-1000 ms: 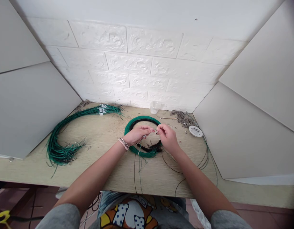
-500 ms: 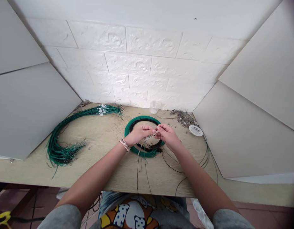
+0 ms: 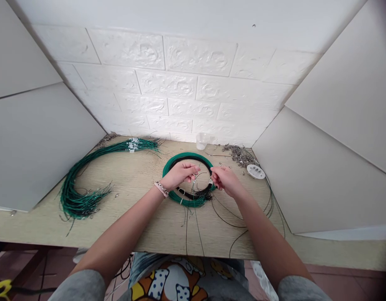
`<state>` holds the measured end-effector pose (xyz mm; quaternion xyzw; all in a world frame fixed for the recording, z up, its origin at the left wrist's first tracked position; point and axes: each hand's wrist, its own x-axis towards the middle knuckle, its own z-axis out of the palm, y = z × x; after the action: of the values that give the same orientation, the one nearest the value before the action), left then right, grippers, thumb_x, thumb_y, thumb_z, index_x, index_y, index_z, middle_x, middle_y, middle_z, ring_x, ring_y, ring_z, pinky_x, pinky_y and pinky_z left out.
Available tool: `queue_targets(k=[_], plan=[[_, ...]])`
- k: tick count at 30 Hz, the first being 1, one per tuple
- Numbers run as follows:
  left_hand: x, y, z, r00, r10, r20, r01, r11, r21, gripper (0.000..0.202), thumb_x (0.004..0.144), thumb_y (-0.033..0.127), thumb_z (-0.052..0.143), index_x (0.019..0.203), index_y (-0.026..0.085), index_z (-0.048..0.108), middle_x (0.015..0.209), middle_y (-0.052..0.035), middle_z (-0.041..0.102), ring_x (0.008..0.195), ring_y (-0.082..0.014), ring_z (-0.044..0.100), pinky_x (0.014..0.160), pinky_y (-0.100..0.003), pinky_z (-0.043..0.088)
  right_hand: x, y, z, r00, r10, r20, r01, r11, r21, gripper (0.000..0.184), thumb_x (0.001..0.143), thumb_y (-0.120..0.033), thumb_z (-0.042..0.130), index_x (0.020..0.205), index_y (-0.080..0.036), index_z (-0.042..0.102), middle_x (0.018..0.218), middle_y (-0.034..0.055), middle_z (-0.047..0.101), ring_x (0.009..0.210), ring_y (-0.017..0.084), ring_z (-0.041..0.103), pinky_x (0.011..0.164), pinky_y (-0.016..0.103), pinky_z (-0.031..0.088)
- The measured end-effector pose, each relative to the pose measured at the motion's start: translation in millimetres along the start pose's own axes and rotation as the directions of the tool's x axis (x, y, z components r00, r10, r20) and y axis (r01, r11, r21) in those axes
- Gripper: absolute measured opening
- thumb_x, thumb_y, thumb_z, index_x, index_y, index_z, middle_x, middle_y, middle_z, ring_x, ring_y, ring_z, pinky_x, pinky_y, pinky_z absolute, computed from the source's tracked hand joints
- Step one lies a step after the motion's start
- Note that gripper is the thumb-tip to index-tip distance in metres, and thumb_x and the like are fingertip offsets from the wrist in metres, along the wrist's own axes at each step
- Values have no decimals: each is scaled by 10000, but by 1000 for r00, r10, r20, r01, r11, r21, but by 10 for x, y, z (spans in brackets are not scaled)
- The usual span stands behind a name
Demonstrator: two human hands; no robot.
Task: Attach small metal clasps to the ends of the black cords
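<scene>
My left hand [image 3: 179, 174] and my right hand [image 3: 226, 179] hover over a green and black coil of wire [image 3: 170, 164] on the wooden table [image 3: 139, 184]. Both hands are pinched shut on a thin wire [image 3: 201, 173] that arcs between them, a short gap apart. The right fingers also pinch a small white piece [image 3: 210, 181] on the wire, too small to name. Thin black wires [image 3: 193, 225] hang from the hands over the table's front edge. A beaded bracelet is on my left wrist.
A long bundle of green wires [image 3: 83, 175] with white tips lies at the left. A clear plastic cup [image 3: 203, 141] stands at the back by the white brick wall. A white dish [image 3: 255, 171] and a heap of grey scraps [image 3: 239, 154] are at the right. Grey panels close both sides.
My hands have drawn apart, the right one moving right, so that the thin wire now shows as an arc between them. The hanging black wires have shifted slightly right.
</scene>
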<state>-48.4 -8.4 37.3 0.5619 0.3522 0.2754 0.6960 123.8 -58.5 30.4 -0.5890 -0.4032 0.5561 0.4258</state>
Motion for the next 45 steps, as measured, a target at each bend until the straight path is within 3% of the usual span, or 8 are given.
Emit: queue_targets(k=[5, 11, 15, 25, 31, 35, 40, 45], plan=[[2, -5, 7, 998, -21, 52, 24, 997, -67, 223, 694, 316, 667, 713, 101, 611, 632, -5, 591, 538, -41, 508, 510, -144, 405, 10, 100, 132, 995, -102, 20, 103, 989, -107, 307, 700, -445, 580, 663, -141, 607, 623, 33, 584, 391, 66, 442, 303, 176, 288], [11, -22, 8, 999, -32, 30, 37, 982, -186, 176, 697, 255, 674, 764, 97, 633, 688, -16, 615, 598, -45, 553, 557, -134, 450, 42, 179, 259, 965, -231, -122, 247, 958, 144, 290, 652, -417, 642, 766, -150, 630, 544, -16, 527, 432, 67, 422, 379, 178, 339], [7, -38, 29, 999, -31, 41, 39, 976, -214, 161, 696, 230, 680, 771, 94, 636, 681, -15, 613, 585, -43, 560, 549, -127, 463, 35, 141, 220, 965, -214, -151, 245, 941, 233, 294, 604, -396, 690, 751, -154, 613, 561, -19, 548, 435, 63, 423, 396, 185, 331], [-12, -43, 49, 998, -39, 54, 57, 918, -392, 93, 719, 148, 659, 784, 95, 618, 673, 0, 593, 554, -16, 534, 516, -88, 448, -60, 13, 216, 977, -203, -64, 211, 886, 412, 266, 614, -364, 673, 751, -172, 550, 670, -30, 562, 419, 38, 369, 378, 184, 289], [8, -87, 46, 991, -64, 121, 113, 883, -455, 83, 712, 126, 661, 747, 87, 596, 644, 4, 579, 559, -24, 546, 524, -90, 456, -65, 44, 202, 953, -261, -155, 279, 954, 111, 253, 626, -365, 655, 768, -159, 623, 608, -14, 559, 454, 64, 398, 415, 201, 335], [10, -97, 47, 988, -77, 135, 133, 871, -474, 50, 723, 91, 639, 750, 86, 597, 646, -3, 587, 564, -31, 556, 534, -94, 466, -141, -7, 199, 926, -332, -181, 318, 942, -104, 267, 652, -395, 633, 767, -155, 654, 616, 14, 588, 493, 90, 443, 451, 216, 374], [9, -91, 50, 989, -91, 116, 136, 870, -474, 33, 739, 96, 626, 760, 86, 603, 649, -4, 587, 560, -27, 552, 539, -97, 461, -199, -59, 189, 908, -386, -160, 343, 907, -243, 216, 699, -362, 566, 723, -163, 646, 611, 15, 594, 482, 99, 461, 478, 232, 387], [15, -102, 64, 990, -74, 121, 121, 886, -447, 134, 686, 154, 692, 742, 83, 593, 596, 17, 559, 497, -15, 510, 476, -94, 418, -203, -55, 160, 916, -400, -38, 355, 849, -391, 184, 692, -326, 549, 612, -165, 591, 546, 1, 561, 484, 108, 475, 474, 229, 373]])
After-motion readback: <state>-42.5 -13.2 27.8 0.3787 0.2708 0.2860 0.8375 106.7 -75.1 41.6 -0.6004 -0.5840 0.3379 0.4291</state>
